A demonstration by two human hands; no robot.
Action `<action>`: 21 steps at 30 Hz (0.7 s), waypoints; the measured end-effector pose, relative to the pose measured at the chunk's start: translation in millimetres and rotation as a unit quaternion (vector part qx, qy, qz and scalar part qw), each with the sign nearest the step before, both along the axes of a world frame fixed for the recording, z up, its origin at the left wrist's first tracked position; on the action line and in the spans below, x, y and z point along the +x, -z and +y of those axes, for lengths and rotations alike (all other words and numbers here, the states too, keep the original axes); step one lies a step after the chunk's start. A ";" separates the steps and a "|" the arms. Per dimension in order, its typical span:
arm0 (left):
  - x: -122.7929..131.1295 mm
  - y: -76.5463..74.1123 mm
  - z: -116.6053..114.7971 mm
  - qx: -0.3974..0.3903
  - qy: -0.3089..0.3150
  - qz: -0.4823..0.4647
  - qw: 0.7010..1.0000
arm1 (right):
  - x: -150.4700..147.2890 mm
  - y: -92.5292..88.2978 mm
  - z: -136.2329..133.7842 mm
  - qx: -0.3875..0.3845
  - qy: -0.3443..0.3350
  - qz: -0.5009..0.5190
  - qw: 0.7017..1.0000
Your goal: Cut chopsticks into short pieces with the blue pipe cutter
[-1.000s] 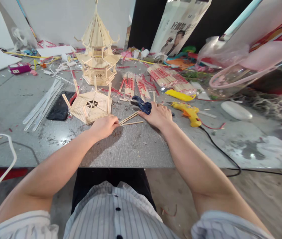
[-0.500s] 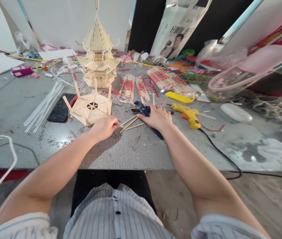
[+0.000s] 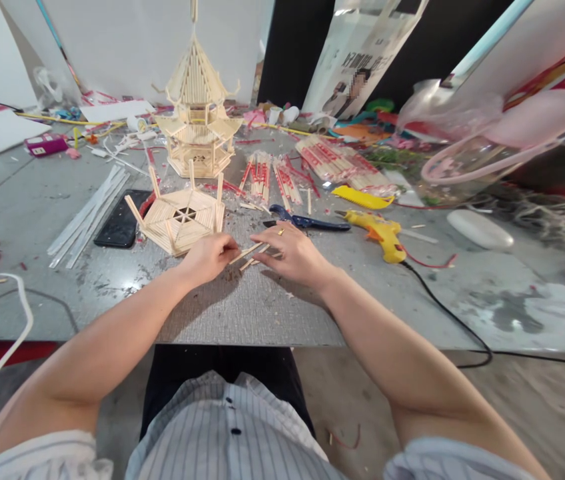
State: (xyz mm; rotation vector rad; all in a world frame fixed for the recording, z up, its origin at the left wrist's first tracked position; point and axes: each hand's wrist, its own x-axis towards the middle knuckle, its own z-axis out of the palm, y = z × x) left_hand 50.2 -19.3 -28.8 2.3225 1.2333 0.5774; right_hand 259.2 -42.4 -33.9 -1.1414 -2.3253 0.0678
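Note:
My left hand [image 3: 208,257] is closed in a pinch on the near ends of a few thin wooden sticks [image 3: 246,252] lying on the grey table [image 3: 272,307]. My right hand [image 3: 290,255] is just right of them, fingers stretched out, fingertips on the same sticks; it wears a ring. Blue-handled cutters [image 3: 312,223] lie on the table just beyond my right hand, untouched. A hexagonal stick roof piece [image 3: 180,217] sits just beyond my left hand. Farther back stands a tall stick pagoda model [image 3: 197,113].
A yellow glue gun [image 3: 380,232] with a black cord lies to the right. A black phone [image 3: 122,217] and white strips [image 3: 87,210] lie to the left. Packs of chopsticks [image 3: 267,173], a yellow comb [image 3: 360,195] and a pink fan [image 3: 487,143] are behind.
My right hand has let go of the blue cutters, which now lie on the table, and has come back toward the sticks. My left hand has kept its hold on the sticks.

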 end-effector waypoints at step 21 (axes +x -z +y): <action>5.2 -3.3 -4.1 -0.008 0.067 0.021 0.998 | -7.3 4.4 -0.3 0.016 -0.046 0.006 0.999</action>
